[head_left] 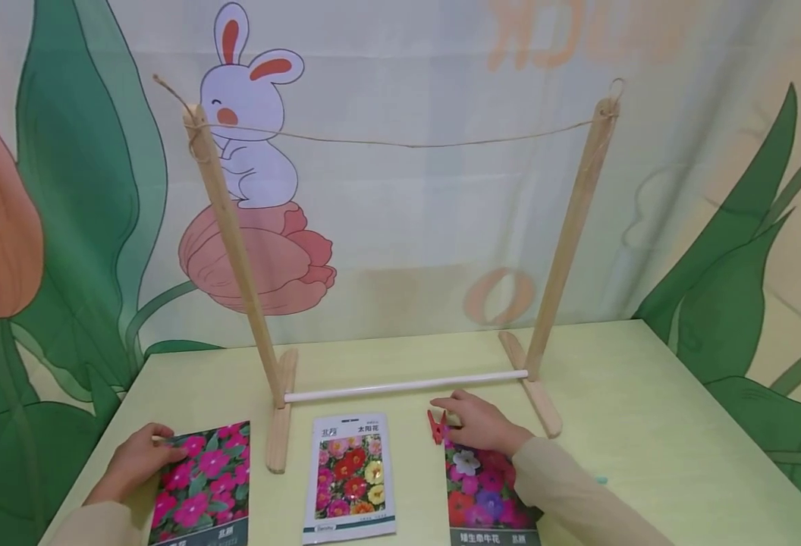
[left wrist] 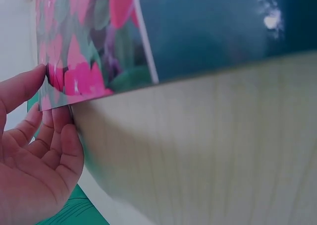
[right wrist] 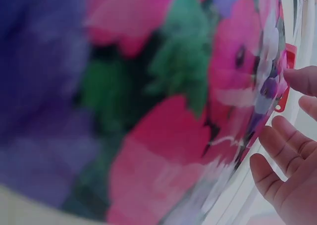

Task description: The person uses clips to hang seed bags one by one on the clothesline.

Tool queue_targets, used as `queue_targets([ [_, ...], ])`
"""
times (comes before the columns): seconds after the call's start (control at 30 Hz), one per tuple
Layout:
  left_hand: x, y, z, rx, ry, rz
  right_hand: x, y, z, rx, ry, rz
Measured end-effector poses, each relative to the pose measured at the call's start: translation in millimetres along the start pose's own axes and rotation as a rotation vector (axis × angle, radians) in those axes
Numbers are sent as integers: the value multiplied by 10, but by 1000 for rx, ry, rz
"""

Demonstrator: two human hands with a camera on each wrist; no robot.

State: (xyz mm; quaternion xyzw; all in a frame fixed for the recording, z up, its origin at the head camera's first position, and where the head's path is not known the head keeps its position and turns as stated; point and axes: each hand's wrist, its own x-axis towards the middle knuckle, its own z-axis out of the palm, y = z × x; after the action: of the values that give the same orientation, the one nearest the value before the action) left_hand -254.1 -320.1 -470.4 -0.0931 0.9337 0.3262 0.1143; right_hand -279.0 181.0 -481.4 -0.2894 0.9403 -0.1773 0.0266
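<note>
At the left, my left hand (head_left: 137, 459) pinches the upper left edge of a seed packet with pink flowers (head_left: 202, 485). In the left wrist view the thumb lies on the packet's front and the fingers reach behind it. My right hand (head_left: 479, 423) is over the top of another seed packet with mixed flowers (head_left: 472, 493), its fingers loosely bent and spread. A small red clothespin (head_left: 437, 427) stands at that packet's upper left corner, right by the right thumb and forefinger. My sleeve covers part of this packet. Between the hands lies a white-bordered seed packet (head_left: 349, 478).
Behind the packets stands a wooden frame with two leaning posts (head_left: 237, 250), a white crossbar (head_left: 407, 386) and flat feet (head_left: 532, 390). Twine (head_left: 410, 145) sags between the post tops. A small teal object (head_left: 601, 479) shows beside the right sleeve. A printed curtain hangs behind the table.
</note>
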Motion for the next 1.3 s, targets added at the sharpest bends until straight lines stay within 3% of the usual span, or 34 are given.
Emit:
queue_targets([
  [0.13,25,-79,-8,-32,-9,-2,62,-55,14,-20,-44,12],
  [0.47,61,-174,-24,-219,-101,-84,172,-128,10,14,-119,66],
  [0.83,20,-157,-41,-329,-136,-92,268,-72,-53,197,-251,108],
  [1.03,22,-145,-44,-346,-149,-99,274,-52,-79,253,-257,153],
  [1.3,56,-154,-44,-365,-160,-99,292,-26,-65,275,-243,133],
])
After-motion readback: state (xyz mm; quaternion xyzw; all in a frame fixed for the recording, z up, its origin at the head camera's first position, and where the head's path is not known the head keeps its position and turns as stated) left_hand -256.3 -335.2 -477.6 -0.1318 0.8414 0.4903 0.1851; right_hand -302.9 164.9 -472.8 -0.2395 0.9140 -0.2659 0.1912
